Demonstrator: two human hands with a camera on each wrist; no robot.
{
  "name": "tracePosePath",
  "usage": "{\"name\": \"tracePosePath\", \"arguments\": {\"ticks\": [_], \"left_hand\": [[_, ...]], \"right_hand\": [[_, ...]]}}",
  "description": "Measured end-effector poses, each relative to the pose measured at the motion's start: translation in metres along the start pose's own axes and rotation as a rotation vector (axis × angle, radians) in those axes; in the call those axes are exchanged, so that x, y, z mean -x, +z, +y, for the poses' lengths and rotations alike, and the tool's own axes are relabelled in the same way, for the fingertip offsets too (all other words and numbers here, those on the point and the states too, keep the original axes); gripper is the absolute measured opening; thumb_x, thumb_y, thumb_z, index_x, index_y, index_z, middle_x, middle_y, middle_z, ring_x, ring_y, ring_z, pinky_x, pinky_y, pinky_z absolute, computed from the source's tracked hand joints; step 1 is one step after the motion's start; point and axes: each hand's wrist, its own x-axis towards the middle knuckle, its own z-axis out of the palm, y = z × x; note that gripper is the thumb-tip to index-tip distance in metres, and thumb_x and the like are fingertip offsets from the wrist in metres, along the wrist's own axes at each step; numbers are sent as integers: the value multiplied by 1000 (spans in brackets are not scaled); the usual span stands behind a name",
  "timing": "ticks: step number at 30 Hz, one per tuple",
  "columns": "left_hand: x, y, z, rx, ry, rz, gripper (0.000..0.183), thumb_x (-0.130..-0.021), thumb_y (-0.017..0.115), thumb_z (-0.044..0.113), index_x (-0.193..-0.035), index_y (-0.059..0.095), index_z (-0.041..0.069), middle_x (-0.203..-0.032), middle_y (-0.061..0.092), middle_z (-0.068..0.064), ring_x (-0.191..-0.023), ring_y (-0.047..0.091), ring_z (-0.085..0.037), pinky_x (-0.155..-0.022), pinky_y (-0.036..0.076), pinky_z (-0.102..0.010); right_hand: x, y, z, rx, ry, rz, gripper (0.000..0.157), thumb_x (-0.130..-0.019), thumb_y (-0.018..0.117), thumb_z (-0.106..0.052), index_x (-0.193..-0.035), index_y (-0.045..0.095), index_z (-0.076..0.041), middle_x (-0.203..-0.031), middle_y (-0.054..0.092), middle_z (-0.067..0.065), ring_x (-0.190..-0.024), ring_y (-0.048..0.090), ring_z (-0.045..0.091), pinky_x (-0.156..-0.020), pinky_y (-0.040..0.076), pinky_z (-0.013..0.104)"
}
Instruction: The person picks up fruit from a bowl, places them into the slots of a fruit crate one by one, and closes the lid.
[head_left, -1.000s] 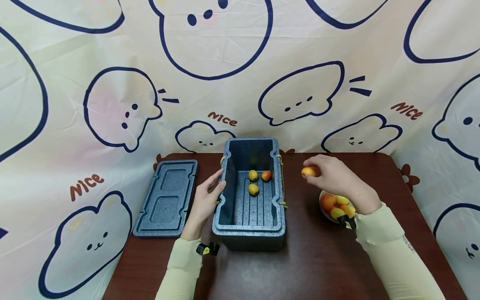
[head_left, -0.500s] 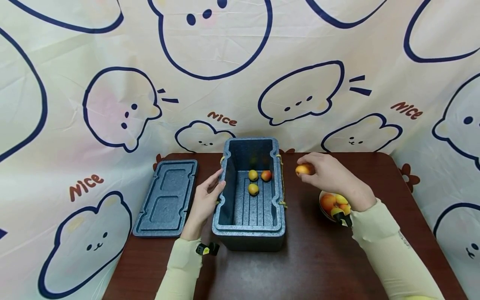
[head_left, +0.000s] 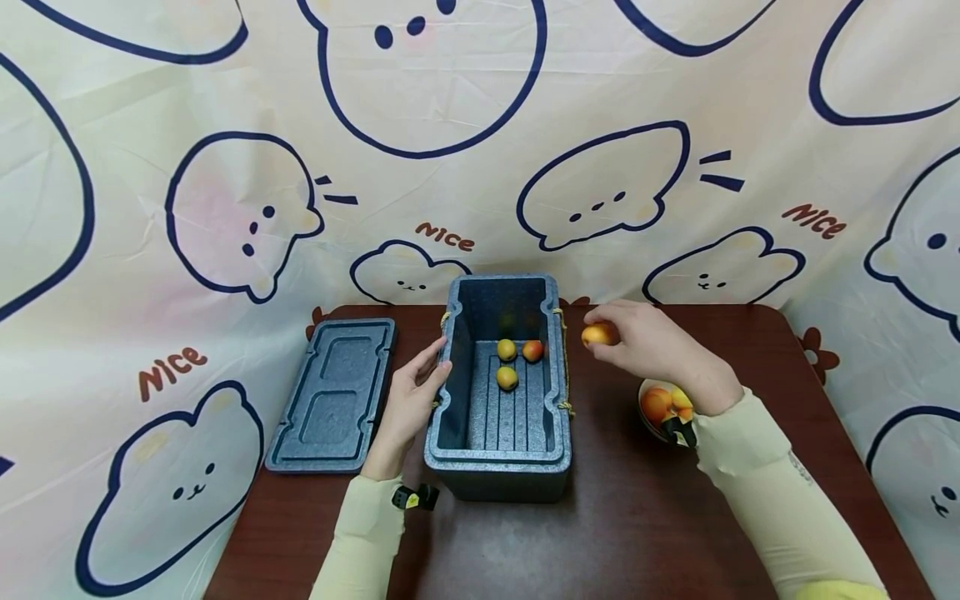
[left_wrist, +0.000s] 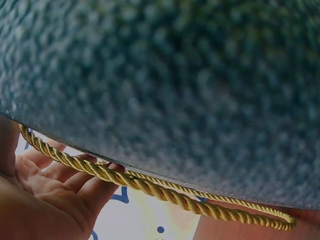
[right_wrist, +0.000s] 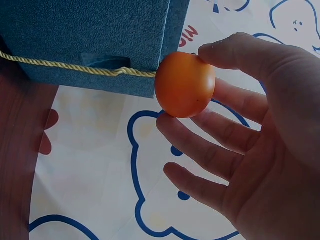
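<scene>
My right hand (head_left: pixel 641 337) pinches a small smooth orange fruit (right_wrist: pixel 185 85) between thumb and fingertips. It holds the fruit above the table, right of a deep blue-grey foam box (head_left: pixel 498 471). A yellow fruit (head_left: pixel 506 351), another yellow fruit (head_left: pixel 507 379) and a red-orange fruit (head_left: pixel 533 351) lie inside the box. My left hand (head_left: pixel 408 400) rests against the box's left side, its thumb tip at the rim. The left wrist view shows its fingers by the wall, partly behind a twisted gold rope (left_wrist: pixel 150 188).
A bowl (head_left: pixel 651 425) of orange and yellow fruits stands at the right, partly hidden by the right wrist. Left of the box lies its blue-grey lid (head_left: pixel 333 396). All stand on a dark brown table (head_left: pixel 607 517), with a printed cloth (head_left: pixel 465 192) behind.
My right hand has moved left, and slightly toward the table's far edge, bringing the orange fruit closer to the box. The left hand, box and fruits inside it have stayed put.
</scene>
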Motion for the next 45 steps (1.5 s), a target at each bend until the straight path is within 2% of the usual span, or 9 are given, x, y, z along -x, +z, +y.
{"name": "tracePosePath", "arguments": {"ticks": [14,36,45], "left_hand": [[0,0,1,19,-3,2,46,-104,60,21,-149,53,13,-153,47,-12,-141,42,-27,-112,38,-49],[0,1,1,6,-3,5,46,-104,60,20,-149,52,11,-154,45,-14,-143,41,-28,-114,36,-49],[1,1,2,0,-8,6,46,-104,59,22,-148,53,12,-154,45,-12,-143,40,-26,-114,35,-47]], "right_hand": [[-11,-2,-15,11,-20,-30,36,-92,73,-21,-126,67,-9,-120,66,11,-97,58,27,-88,54,44],[-24,-1,-37,24,-98,-51,34,-93,74,-20,-124,67,-9,-120,66,7,-98,58,25,-90,54,41],[-30,1,-46,45,-126,-65,33,-93,74,-22,-123,68,-11,-118,66,5,-92,58,22,-85,55,36]]}}
